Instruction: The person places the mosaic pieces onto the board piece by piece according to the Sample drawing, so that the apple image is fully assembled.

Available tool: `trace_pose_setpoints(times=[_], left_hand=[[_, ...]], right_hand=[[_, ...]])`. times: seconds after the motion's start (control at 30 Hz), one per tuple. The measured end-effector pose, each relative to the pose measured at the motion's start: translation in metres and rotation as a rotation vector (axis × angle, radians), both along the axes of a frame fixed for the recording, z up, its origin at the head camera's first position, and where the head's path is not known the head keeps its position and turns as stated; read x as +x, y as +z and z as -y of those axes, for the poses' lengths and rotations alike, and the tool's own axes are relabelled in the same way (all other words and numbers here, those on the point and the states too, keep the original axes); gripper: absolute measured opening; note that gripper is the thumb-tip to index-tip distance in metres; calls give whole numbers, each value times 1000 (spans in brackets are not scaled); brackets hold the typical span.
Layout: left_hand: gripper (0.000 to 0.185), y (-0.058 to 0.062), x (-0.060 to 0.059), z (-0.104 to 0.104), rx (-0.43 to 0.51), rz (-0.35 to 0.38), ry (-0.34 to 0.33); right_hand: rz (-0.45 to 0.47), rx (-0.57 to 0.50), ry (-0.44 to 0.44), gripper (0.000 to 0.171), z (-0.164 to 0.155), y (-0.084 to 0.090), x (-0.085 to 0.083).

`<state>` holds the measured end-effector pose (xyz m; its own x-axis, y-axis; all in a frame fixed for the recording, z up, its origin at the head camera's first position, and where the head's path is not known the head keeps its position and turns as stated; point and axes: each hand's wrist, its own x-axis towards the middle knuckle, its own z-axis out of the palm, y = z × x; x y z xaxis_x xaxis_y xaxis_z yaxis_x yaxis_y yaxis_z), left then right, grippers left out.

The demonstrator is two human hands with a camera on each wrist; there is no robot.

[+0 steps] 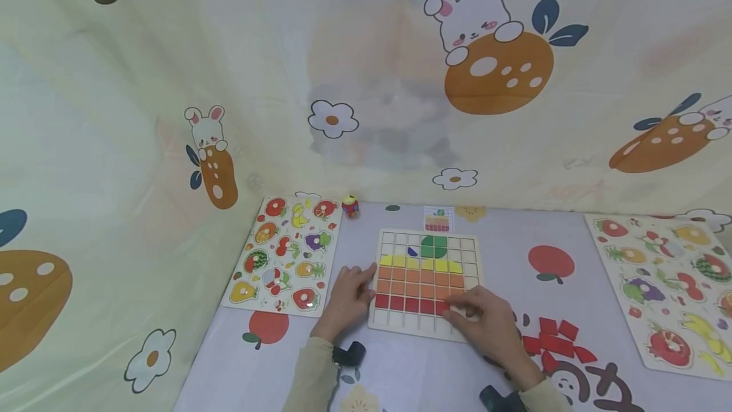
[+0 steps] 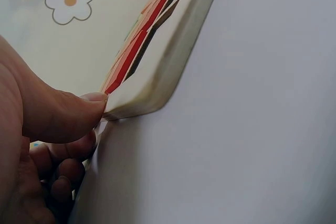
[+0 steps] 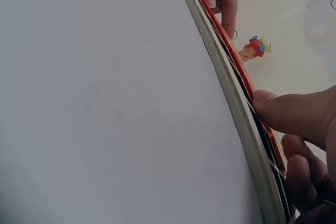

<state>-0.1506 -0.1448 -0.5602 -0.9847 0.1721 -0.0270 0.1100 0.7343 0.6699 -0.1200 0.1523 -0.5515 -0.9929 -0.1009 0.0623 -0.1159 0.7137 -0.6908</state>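
A white gridded board (image 1: 400, 322) lies on the table, filled with rows of red, orange and yellow tiles. Above them sit a green leaf shape (image 1: 433, 247) and a small blue piece (image 1: 412, 251). My left hand (image 1: 347, 297) rests at the board's left edge, thumb and index fingertips against it; the left wrist view has the thumb (image 2: 79, 114) at the corner. At the right end of the red row, my right hand (image 1: 486, 320) pinches a red tile (image 1: 441, 308) between thumb and index finger. The right wrist view shows the thumb (image 3: 294, 109) against red; the index fingertip is hidden.
Loose red tiles (image 1: 556, 343) lie right of my right hand. Fruit puzzle boards stand left (image 1: 286, 253) and right (image 1: 663, 291). Behind the gridded board are a small pattern card (image 1: 438, 219) and a small red-and-yellow figure (image 1: 351, 206). A printed curtain (image 1: 377, 81) hangs behind.
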Motion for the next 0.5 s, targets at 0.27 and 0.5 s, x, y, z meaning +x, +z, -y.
trace_pose_setpoints(times=[0.27,0.5], left_hand=[[58,2,-1,-1,-2,2,-4],[58,2,0,-1,-3,-5,-3]], right_hand=[[-32,16,15,27,0,3,0],[-75,-25,21,32,-9,1,-2]])
